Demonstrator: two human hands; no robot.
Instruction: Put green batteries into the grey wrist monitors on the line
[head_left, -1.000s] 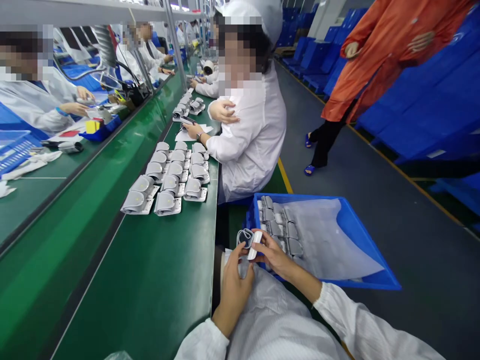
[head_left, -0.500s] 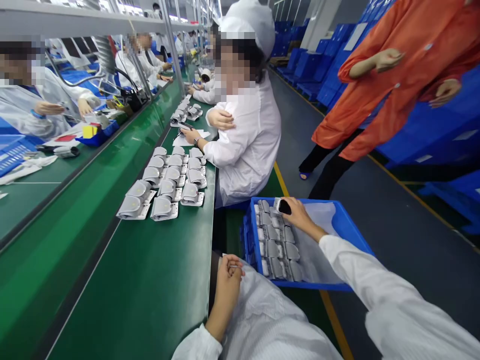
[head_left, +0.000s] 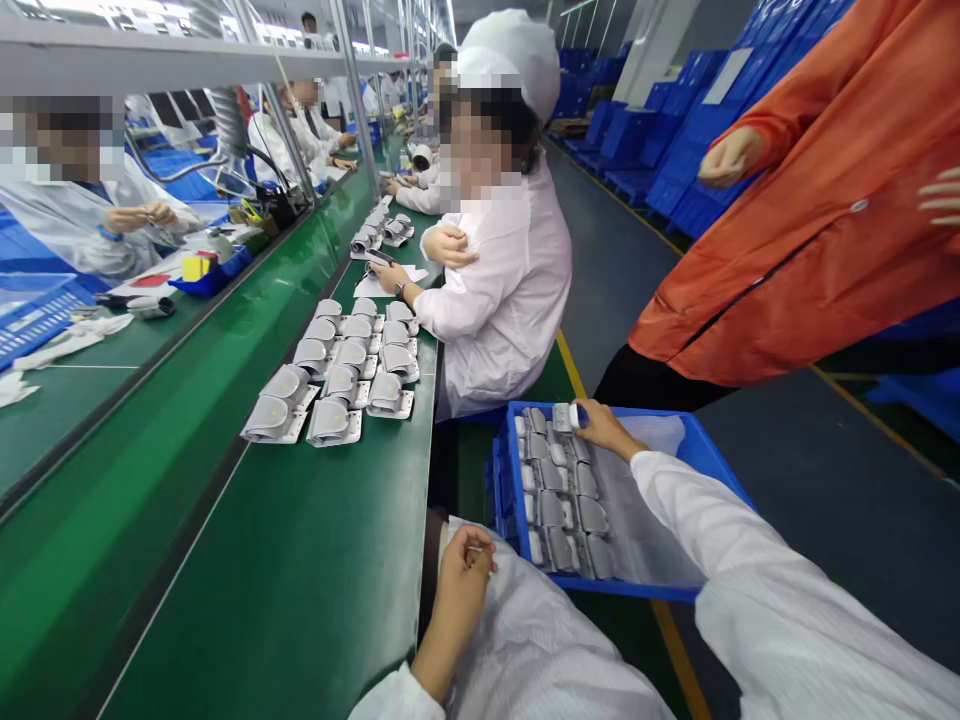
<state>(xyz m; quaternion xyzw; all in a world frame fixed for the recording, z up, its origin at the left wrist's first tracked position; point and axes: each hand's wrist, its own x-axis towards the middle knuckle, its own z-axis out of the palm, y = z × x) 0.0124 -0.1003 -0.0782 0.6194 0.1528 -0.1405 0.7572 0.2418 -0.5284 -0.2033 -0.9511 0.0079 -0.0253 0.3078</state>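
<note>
My right hand [head_left: 602, 428] is over the far end of a blue plastic crate [head_left: 701, 455]. Its fingers grip a small white-and-grey device [head_left: 564, 418]. Below it, grey flap-covered units [head_left: 551, 508] lie in rows along the crate's left side. A translucent plastic sheet [head_left: 649, 535] covers the right part of the crate floor. My left hand [head_left: 466, 575] rests on my lap beside the bench edge, with loosely curled fingers and nothing visible in them.
On the green bench [head_left: 330, 540] several grey units with white plates [head_left: 337, 422] stand in rows. A seated co-worker in white [head_left: 510, 270] is just beyond the crate. A person in an orange coat [head_left: 810, 240] stands close at right, beside stacked blue crates [head_left: 690, 130].
My right hand has turned the device, so its black face no longer shows, only white and grey. The person in orange has come nearer. My left hand has barely moved.
</note>
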